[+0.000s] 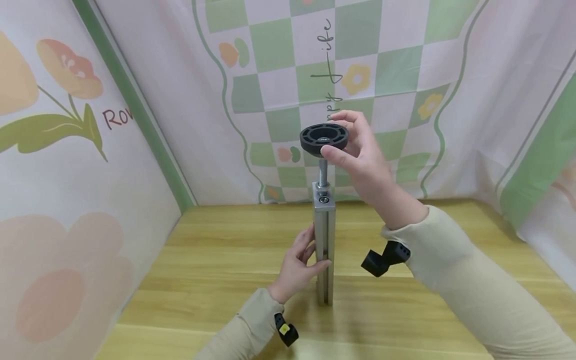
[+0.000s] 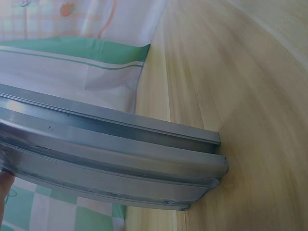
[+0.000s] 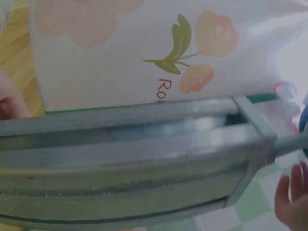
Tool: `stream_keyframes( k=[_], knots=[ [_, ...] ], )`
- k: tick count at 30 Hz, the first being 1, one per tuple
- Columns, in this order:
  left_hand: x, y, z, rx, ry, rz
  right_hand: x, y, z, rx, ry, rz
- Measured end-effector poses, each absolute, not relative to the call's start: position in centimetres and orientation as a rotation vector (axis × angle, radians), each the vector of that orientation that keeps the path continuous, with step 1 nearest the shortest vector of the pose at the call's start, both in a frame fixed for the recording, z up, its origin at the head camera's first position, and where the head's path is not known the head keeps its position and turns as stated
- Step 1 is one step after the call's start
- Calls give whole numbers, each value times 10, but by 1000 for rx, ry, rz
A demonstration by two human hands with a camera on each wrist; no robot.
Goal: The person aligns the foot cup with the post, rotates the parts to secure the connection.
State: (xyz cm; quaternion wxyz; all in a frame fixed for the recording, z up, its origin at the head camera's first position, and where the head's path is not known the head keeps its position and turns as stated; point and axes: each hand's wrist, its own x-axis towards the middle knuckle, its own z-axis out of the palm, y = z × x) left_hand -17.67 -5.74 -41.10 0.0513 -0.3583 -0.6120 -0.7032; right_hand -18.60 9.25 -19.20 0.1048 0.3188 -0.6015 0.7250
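An aluminium profile [image 1: 320, 240] with slots along its sides stands upright on the table, its lower end also visible in the left wrist view. The left hand [image 1: 294, 267] grips it around the middle, thumb on the near side. An end plate [image 1: 330, 205] with a bolt caps the top. From it rises a threaded rod [image 1: 323, 172] carrying a black round levelling foot [image 1: 310, 146], pad side up. The right hand [image 1: 362, 157] holds the foot's rim between thumb and fingers. The right wrist view shows the profile's capped end [image 3: 260, 130] close up, with right fingers [image 3: 283, 195] beside the rod.
The wooden table [image 1: 216, 250] lies under the profile. Printed fabric [image 1: 270, 90] hangs behind it, with more fabric walls at left and right. A black wrist mount [image 1: 382, 257] sticks out from the right sleeve, another mount [image 1: 288, 332] from the left.
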Motion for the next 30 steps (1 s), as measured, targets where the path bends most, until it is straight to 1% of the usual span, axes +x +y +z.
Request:
stream_keyframes(
  k=[5, 7, 10, 15, 25, 30],
  knots=[
    [-177, -57, -411, -1086, -1861, -2132, -207, 100, -196, 1260, -1627, 2486],
    [-177, -57, -412, -1094, -1855, -2125, -213, 103, -198, 1390, -1559, 2576],
    [-176, -57, -412, -1109, -1845, -2118, -217, 107, -200, 1515, -1500, 2646],
    [-177, -57, -412, -1114, -1843, -2110, -217, 108, -200, 1549, -1447, 2713],
    [-179, -56, -415, -1136, -1806, -2124, -221, 108, -203, 1626, -1452, 2666],
    [-179, -57, -414, -1146, -1802, -2122, -219, 106, -203, 1607, -1447, 2637]
  ],
)
